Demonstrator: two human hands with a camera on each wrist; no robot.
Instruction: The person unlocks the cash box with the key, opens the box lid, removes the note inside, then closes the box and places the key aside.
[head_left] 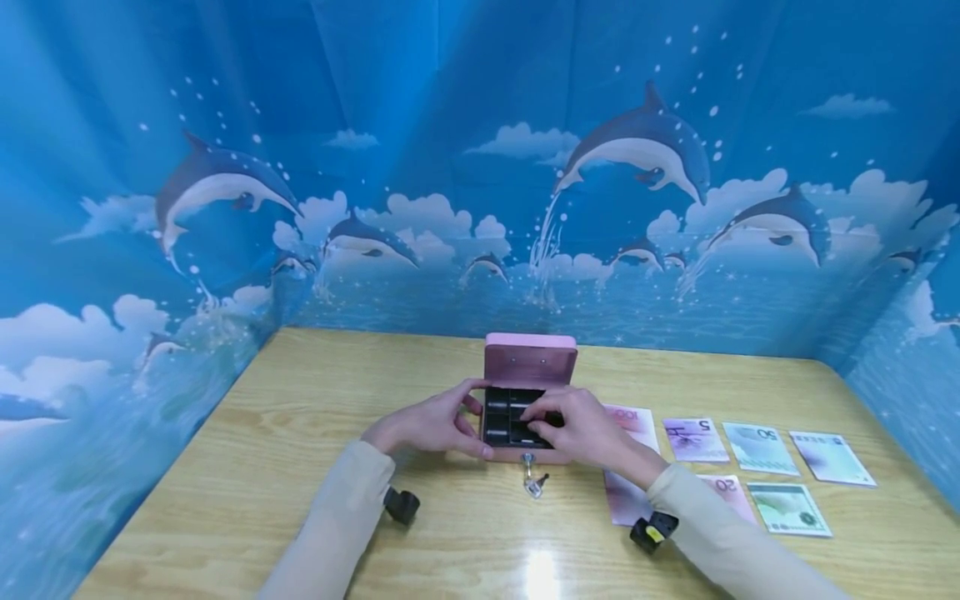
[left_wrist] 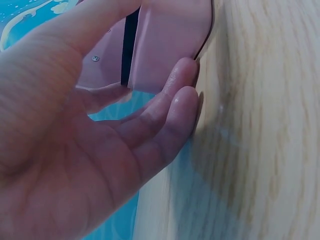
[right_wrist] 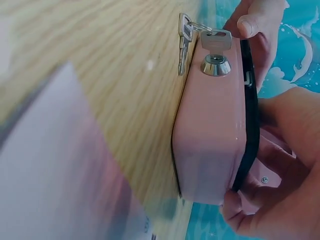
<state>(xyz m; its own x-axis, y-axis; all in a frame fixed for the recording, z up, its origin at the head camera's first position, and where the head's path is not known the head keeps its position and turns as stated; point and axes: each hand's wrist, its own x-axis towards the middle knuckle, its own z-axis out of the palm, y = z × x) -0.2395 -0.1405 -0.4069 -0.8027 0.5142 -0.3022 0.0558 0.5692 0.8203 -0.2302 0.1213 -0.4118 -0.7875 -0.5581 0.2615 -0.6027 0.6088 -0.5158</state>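
Observation:
A pink cash box stands on the table with its lid raised. A black coin tray with compartments sits inside. My left hand holds the box's left side, thumb at the front corner and a finger at the back corner; in the left wrist view its other fingers curl beside the box wall. My right hand reaches into the tray with bent fingers and thumb; what lies between them is hidden. In the right wrist view a key sits in the front lock.
A second key hangs from the ring. Right of the box, partly under my right forearm, lie pink notes. Further right are a purple 5 note, a pale 50 note, a pink 20 note, a green note and a bluish note.

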